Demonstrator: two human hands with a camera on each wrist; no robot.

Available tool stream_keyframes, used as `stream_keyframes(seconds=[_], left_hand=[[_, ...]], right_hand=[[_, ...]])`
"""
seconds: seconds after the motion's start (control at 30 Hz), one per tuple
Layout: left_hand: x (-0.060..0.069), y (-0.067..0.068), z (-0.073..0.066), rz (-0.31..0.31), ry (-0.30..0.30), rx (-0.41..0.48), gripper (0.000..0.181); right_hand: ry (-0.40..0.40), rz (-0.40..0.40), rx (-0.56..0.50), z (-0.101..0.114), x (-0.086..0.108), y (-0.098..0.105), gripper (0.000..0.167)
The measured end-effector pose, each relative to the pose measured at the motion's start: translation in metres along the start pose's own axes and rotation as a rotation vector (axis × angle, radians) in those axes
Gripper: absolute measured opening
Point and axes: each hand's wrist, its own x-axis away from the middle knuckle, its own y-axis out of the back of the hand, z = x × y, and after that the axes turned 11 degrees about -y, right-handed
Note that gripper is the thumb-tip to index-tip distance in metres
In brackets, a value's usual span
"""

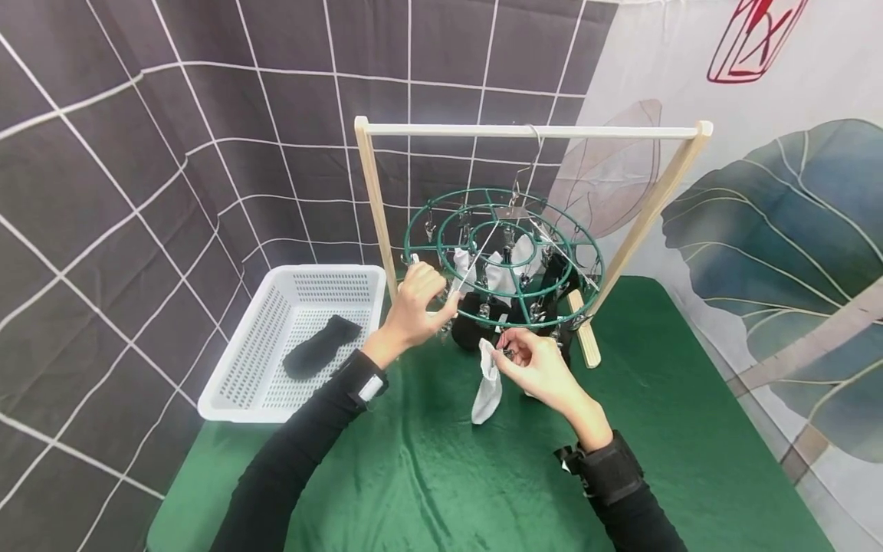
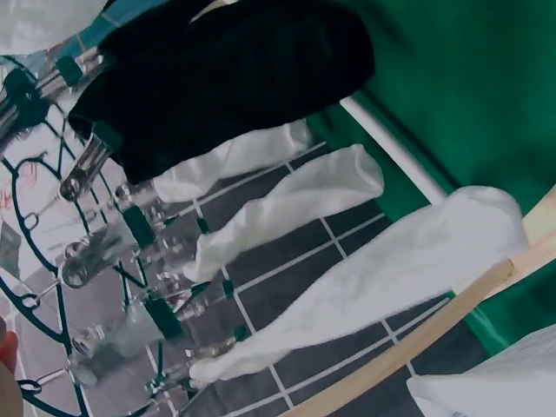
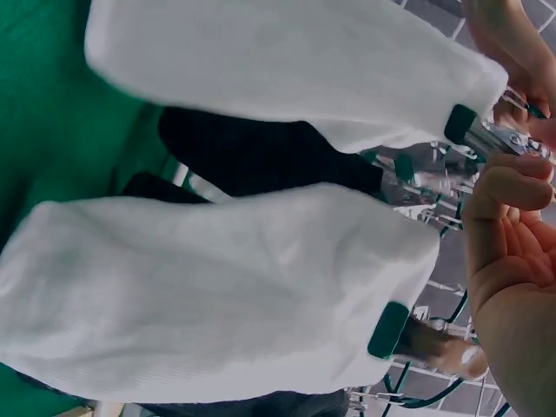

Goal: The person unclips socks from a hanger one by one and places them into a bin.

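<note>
A round green hanger (image 1: 507,293) with metal clips hangs from a wooden stand. My left hand (image 1: 416,307) grips its left front rim with curled fingers; only a bit of that hand (image 2: 9,369) shows in the left wrist view. Below the front rim, my right hand (image 1: 541,372) pinches a metal clip (image 3: 486,137) at the top of a white sock (image 1: 487,387), which hangs down. The right wrist view shows this sock (image 3: 287,65) beside another clipped white sock (image 3: 217,291), with my bent right fingers (image 3: 512,187) at the clip. More white socks (image 2: 365,278) and a black one (image 2: 234,82) hang from other clips.
A white perforated basket (image 1: 237,322) stands at the left with a dark sock (image 1: 320,349) inside. The stand's top bar (image 1: 448,130) and wooden legs (image 1: 648,218) frame the hanger. Green cloth (image 1: 428,475) covers the table, and a gridded curtain (image 1: 297,107) hangs behind.
</note>
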Motion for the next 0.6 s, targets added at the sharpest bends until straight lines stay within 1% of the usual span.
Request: stream_keyframes(seconds=[0.13,0.23,0.3,0.37,0.47,0.53,0.6], left_hand=[[0.0008,0.0042,0.002,0.006,-0.004,0.029,0.023],[0.0015,0.0059,0.0019,0.01,-0.004,0.017,0.023],[0.0024,0.0066,0.0016,0.02,-0.007,-0.001,0.023],[0.0033,0.0072,0.0014,0.038,-0.013,-0.028,0.023],[0.0056,0.0071,0.0013,0.065,-0.014,-0.059,0.023],[0.0069,0.0075,0.0011,0.071,-0.01,-0.073,0.023],[0.0085,0.0076,0.0004,0.071,0.001,-0.084,0.023]], right_hand=[[0.06,0.025,-0.005,0.0006,-0.0033,-0.0021,0.007],[0.088,0.044,-0.022,0.0019,-0.0043,-0.0044,0.006],[0.067,0.062,-0.03,0.0031,-0.0037,-0.0049,0.006],[0.026,0.086,-0.048,0.0041,-0.0028,-0.0046,0.009],[-0.035,0.145,-0.089,0.0062,-0.0012,-0.0018,0.014],[-0.052,0.183,-0.11,0.0073,-0.0014,-0.0003,0.017],[-0.047,0.195,-0.11,0.0082,-0.0021,0.0003,0.018]])
